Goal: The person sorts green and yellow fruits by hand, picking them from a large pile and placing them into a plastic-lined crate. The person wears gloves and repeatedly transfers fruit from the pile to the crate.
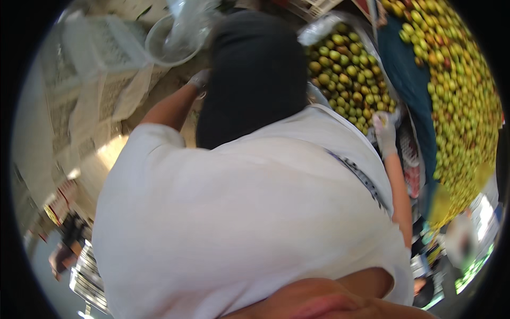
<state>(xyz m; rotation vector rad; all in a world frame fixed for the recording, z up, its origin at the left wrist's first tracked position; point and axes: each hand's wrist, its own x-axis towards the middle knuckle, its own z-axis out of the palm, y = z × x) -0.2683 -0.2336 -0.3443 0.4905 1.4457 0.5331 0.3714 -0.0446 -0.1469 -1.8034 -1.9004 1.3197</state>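
Note:
My right hand (385, 131), in a pale glove, is at the near edge of a plastic-lined container (372, 44) full of small green and brownish fruits (350, 75), which look like jujubes. Its fingers are curled and blurred; a yellowish patch shows at them, but I cannot tell whether it is a fruit. My left hand (199, 79), also gloved, hangs beside the dark cloth over my legs (255, 79). That cloth partly hides it, and its fingers do not show clearly. My white shirt (247, 207) fills the middle.
A large heap of yellow-green fruits (462, 119) lies at the right, bordered by dark blue cloth (410, 83). A white tub (175, 60) with clear plastic stands at upper left. A pale crate (318, 8) is at the top. Another person's arm (65, 255) shows at lower left.

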